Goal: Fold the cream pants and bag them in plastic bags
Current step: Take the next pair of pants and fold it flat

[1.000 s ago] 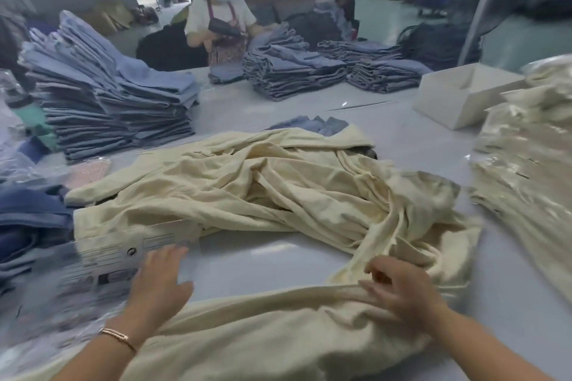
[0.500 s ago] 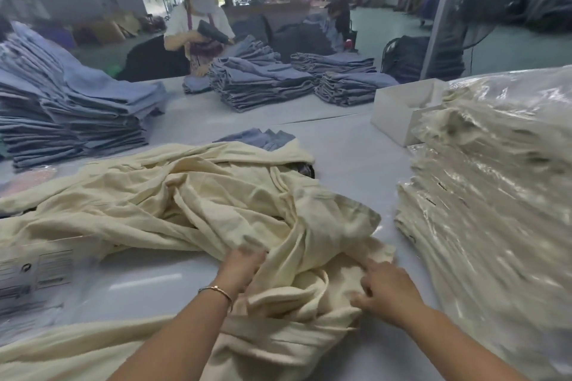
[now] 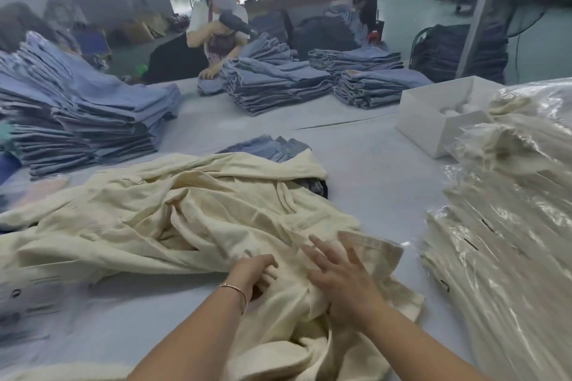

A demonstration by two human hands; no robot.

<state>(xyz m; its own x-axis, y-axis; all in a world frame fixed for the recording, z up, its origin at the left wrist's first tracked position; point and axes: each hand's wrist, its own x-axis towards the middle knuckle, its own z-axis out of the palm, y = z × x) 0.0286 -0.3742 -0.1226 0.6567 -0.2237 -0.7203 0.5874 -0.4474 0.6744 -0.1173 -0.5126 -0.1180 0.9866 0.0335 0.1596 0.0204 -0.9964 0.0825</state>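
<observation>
Right hand (image 3: 342,280) flat, fingers spread, on cream pants (image 3: 192,216).

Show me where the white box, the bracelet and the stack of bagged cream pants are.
white box (image 3: 416,120): head view, on its front wall.
bracelet (image 3: 236,290): head view, on the band at the left wrist.
stack of bagged cream pants (image 3: 507,244): head view, on the plastic-covered side.

dark garment (image 3: 320,186) mostly hidden under cream pants (image 3: 192,213); left plastic bags (image 3: 28,303) blurred.

text: none legible | plastic bag (image 3: 28,303) print: blurred, unreadable
</observation>
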